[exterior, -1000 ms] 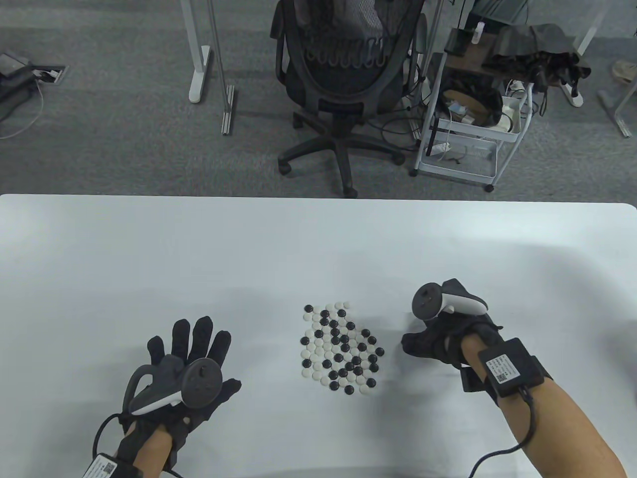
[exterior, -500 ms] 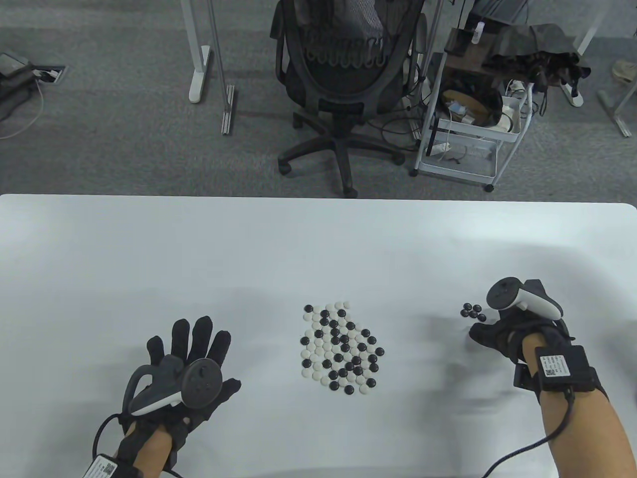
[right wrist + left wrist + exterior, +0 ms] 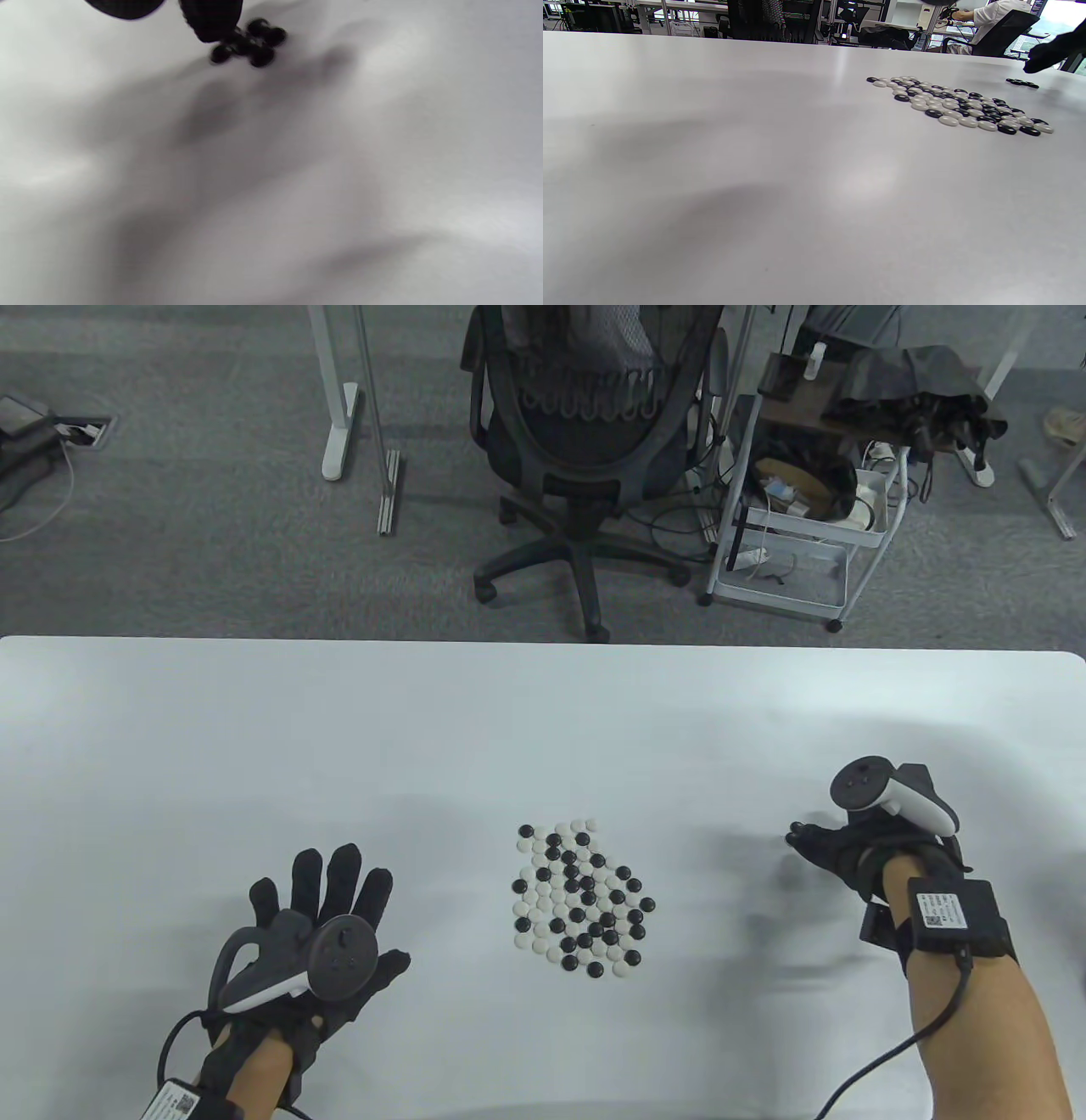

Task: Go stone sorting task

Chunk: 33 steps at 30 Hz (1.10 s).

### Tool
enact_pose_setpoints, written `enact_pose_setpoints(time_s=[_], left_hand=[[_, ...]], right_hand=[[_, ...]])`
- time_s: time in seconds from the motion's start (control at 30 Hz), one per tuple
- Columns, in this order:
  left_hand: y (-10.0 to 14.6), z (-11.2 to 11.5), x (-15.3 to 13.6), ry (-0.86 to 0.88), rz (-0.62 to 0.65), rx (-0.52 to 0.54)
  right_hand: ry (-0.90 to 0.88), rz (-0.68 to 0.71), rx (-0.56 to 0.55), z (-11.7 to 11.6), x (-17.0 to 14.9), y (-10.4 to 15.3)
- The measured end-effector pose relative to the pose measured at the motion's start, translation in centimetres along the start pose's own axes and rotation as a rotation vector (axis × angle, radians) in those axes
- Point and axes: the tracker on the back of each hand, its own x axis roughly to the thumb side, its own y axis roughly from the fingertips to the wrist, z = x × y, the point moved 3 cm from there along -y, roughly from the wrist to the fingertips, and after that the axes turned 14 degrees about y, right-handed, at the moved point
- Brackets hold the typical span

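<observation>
A mixed pile of black and white Go stones (image 3: 577, 899) lies at the middle of the white table; it also shows in the left wrist view (image 3: 958, 103). A small group of black stones (image 3: 250, 42) lies apart to the right and also shows in the left wrist view (image 3: 1021, 82). My right hand (image 3: 806, 840) hovers over this group and hides it in the table view. One fingertip (image 3: 210, 21) reaches down to the group's edge. I cannot tell whether the hand holds a stone. My left hand (image 3: 327, 891) rests flat on the table with fingers spread, left of the pile.
The table's far edge (image 3: 543, 640) runs across the view. Beyond it on the floor stand an office chair (image 3: 585, 432) and a white wire cart (image 3: 797, 517).
My right hand has moved from the right edge of the mixed pile over to the small black group and now covers it. My left hand has not moved.
</observation>
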Motion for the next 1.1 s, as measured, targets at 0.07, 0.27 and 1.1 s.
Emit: enact_pose_setpoints(time_s=[0.07, 0.27, 1.1], left_hand=[[-0.1, 0.1, 0.0, -0.001, -0.002, -0.007], [-0.1, 0.2, 0.0, -0.003, -0.001, -0.01], [-0.1, 0.1, -0.2, 0.007, 0.001, -0.003]], right_hand=[[-0.002, 0.058, 0.006, 0.7, 1.9, 0.7], [0.127, 0.254, 0.098, -0.3, 9.5, 1.6], [0.339, 0.209, 0.2, -5.4, 9.0, 1.1]])
